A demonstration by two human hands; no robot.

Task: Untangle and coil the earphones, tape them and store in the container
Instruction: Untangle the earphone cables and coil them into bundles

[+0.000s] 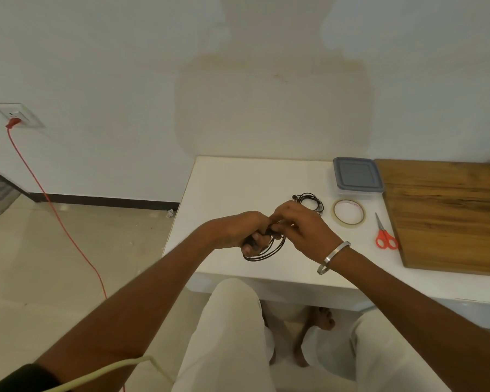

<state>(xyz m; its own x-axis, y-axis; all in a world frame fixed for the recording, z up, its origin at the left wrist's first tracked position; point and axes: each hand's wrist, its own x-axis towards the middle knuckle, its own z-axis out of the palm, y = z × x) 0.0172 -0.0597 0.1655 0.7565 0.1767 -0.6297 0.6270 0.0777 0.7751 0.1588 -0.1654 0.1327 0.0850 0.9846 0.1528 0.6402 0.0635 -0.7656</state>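
While we look down over the small white table, we note these things:

Left hand: we see it closed around one side of a coil of thin black earphone cable, fingers curled under the loops.

Right hand: its fingertips pinch the top of the same coil, touching the left hand; a plain silver metal bangle sits on that wrist.

Coil in hand: we find it held just above the near part of the table, its loops hanging below the fingers.

Second black earphone bundle: it lies loosely looped on the table just behind the right hand.

Ring of pale translucent tape: it lies flat just right of that bundle.

Red-handled scissors: we see them near the tape, blades pointing away from us.

Clear square plastic container with grey lid: it is lidded, at the far edge, behind the tape.

Brown wooden board: it lies on the table's right part, beside the scissors.
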